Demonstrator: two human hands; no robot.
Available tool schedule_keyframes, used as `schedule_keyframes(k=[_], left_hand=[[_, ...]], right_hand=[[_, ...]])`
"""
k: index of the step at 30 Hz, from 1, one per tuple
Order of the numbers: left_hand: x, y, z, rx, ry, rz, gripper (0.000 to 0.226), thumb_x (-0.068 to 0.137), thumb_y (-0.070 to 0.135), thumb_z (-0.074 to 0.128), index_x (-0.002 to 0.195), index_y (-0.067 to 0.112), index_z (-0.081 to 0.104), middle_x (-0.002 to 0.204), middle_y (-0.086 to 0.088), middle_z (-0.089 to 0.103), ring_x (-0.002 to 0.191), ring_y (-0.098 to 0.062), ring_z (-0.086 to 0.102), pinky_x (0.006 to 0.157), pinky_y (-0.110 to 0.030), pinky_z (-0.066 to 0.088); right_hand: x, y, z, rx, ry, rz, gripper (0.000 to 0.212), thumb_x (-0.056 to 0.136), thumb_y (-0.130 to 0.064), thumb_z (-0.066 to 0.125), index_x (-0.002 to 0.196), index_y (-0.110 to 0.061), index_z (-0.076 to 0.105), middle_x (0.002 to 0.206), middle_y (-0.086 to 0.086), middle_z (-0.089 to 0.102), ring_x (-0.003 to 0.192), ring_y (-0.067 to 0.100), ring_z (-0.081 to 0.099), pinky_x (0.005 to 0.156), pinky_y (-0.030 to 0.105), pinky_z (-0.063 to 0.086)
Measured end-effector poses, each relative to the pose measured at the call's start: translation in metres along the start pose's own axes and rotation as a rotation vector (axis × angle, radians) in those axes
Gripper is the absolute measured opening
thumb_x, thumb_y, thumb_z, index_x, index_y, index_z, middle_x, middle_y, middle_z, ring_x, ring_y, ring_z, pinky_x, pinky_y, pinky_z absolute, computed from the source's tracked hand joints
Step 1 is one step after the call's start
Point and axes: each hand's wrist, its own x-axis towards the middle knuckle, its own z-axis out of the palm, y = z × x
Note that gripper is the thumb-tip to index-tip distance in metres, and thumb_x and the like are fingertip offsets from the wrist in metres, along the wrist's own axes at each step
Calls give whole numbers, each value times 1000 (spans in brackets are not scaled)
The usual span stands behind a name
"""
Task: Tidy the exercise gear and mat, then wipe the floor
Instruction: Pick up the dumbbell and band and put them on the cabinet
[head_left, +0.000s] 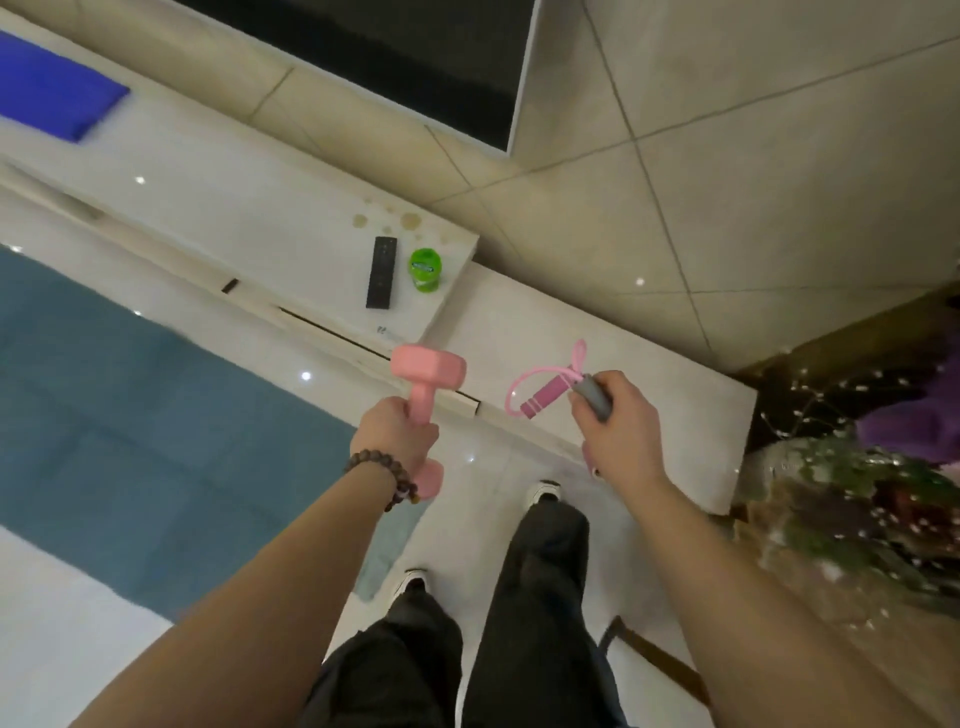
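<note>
My left hand (397, 436) grips the handle of a pink dumbbell (427, 370), held upright over the floor in front of a low white cabinet. My right hand (618, 423) holds a pink skipping rope (540, 395) by its grey and pink handles, and a loop of pink cord sticks out to the left and up. A small pink end shows below that hand; what it belongs to cannot be told. The blue exercise mat (156, 426) lies flat on the floor at the left, its near corner beside my left foot.
The low white cabinet (234, 208) carries a black remote (382, 273), a green jar (426, 270) and a blue cloth (47, 93). A lower white ledge (623, 338) extends right. A dark TV screen (415, 57) hangs above. A vase of flowers (857, 499) stands at the right.
</note>
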Motion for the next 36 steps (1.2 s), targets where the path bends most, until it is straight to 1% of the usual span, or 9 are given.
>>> schedule_keyframes(k=[5, 9, 11, 16, 18, 25, 27, 32, 36], left_hand=[[39, 34, 29, -91, 50, -157, 10, 84, 21, 62, 87, 12, 58, 77, -2, 63, 68, -14, 59, 61, -29, 47], [70, 54, 58, -209, 78, -262, 10, 85, 23, 63, 89, 15, 58, 78, 1, 62, 69, -11, 57, 63, -28, 44], [85, 58, 73, -290, 83, -316, 10, 85, 24, 63, 91, 17, 59, 80, 1, 64, 72, -13, 60, 65, -29, 45], [141, 58, 121, -507, 97, -444, 8, 85, 20, 61, 90, 15, 58, 87, -5, 68, 81, -22, 67, 75, -37, 55], [168, 54, 142, -567, 105, -468, 11, 85, 18, 61, 94, 10, 59, 88, -7, 68, 82, -23, 67, 74, -36, 54], [266, 35, 217, -688, 92, -506, 28, 89, 26, 63, 107, 5, 59, 99, -10, 68, 91, -25, 66, 82, -38, 55], [289, 31, 235, -721, 101, -509, 30, 91, 28, 62, 109, 5, 59, 100, -9, 68, 89, -23, 66, 81, -36, 54], [330, 25, 252, -811, 142, -549, 28, 92, 28, 60, 105, 3, 62, 97, -10, 69, 89, -25, 65, 75, -30, 49], [341, 20, 258, -873, 162, -566, 20, 92, 24, 60, 83, 7, 60, 90, -12, 69, 91, -29, 67, 84, -35, 53]], right_hand=[[82, 15, 1, -14, -173, -46, 16, 91, -29, 61, 95, -15, 56, 85, 0, 58, 67, 4, 51, 54, 10, 34], [146, 29, 11, -35, -287, -103, 17, 90, -29, 62, 96, -14, 57, 86, 0, 58, 69, 5, 52, 56, 14, 35], [172, 36, 18, -47, -313, -128, 16, 90, -30, 62, 95, -15, 57, 85, -1, 57, 72, 7, 53, 58, 16, 38], [233, 58, 56, -107, -358, -191, 13, 89, -27, 64, 90, -21, 53, 80, -3, 56, 68, 4, 51, 54, 8, 36], [252, 73, 77, -112, -364, -198, 13, 88, -29, 64, 91, -22, 54, 82, -2, 57, 68, 8, 53, 54, 11, 35], [305, 129, 144, -92, -336, -258, 15, 87, -34, 63, 94, -23, 56, 83, 1, 60, 70, 21, 60, 58, 37, 54], [316, 141, 159, -97, -321, -286, 15, 87, -35, 62, 93, -23, 56, 82, 1, 61, 68, 21, 59, 59, 37, 53], [336, 154, 182, -94, -328, -329, 17, 88, -34, 63, 98, -22, 57, 85, -1, 61, 73, 19, 60, 62, 37, 55], [352, 155, 189, -123, -333, -370, 19, 88, -31, 64, 101, -18, 59, 90, 1, 60, 76, 15, 56, 60, 22, 44]])
